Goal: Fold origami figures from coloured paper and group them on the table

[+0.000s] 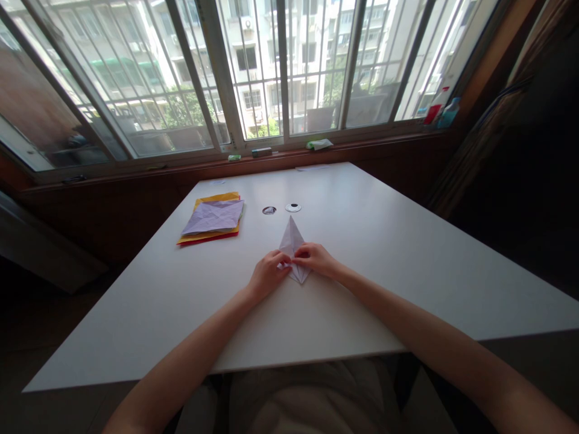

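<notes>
A pale lilac sheet of origami paper (291,236), folded into a narrow kite shape, lies on the white table in front of me. One sharp tip points away from me and a shorter one points toward me. My left hand (270,272) pinches the paper's left side near the middle, fingers curled. From the right, my right hand (315,259) grips the paper with thumb and forefinger close to the centre line. The fingertips of both hands nearly meet and cover the middle folds.
A stack of creased coloured paper (212,216), lilac on top with yellow and red below, lies at the left of the white table (181,313). Two round inserts, a dark one (269,210) and a white one (293,207), sit beyond the folded paper. Small items, including a green-and-white packet (319,144), rest along the windowsill.
</notes>
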`<state>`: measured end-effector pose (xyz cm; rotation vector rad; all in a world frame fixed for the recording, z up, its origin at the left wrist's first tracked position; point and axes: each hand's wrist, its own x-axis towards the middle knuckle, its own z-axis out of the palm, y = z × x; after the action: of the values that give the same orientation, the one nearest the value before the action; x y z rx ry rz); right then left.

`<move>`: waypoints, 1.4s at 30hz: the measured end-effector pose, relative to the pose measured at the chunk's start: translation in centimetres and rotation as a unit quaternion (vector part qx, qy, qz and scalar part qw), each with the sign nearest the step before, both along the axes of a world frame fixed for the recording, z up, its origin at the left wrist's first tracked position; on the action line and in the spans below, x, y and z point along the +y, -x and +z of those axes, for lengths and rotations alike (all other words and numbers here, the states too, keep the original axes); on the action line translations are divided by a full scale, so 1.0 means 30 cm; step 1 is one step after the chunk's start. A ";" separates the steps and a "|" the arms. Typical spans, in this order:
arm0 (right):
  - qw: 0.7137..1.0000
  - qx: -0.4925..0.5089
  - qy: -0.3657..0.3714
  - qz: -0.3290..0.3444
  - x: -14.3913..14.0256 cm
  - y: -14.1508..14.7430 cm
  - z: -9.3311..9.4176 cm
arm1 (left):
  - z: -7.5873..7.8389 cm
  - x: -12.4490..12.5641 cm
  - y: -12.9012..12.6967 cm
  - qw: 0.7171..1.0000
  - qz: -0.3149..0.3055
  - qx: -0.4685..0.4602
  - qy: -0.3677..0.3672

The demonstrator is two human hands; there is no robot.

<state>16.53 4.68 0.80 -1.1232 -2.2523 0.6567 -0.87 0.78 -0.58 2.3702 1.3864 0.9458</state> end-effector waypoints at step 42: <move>0.999 -0.027 -0.031 -0.034 -0.008 0.006 -0.007 | 0.089 -0.035 0.005 0.983 -0.033 0.173 -0.047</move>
<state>16.35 4.44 0.60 -1.1956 -2.2522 0.5316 -1.03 -0.28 2.08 2.7338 1.3892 0.6140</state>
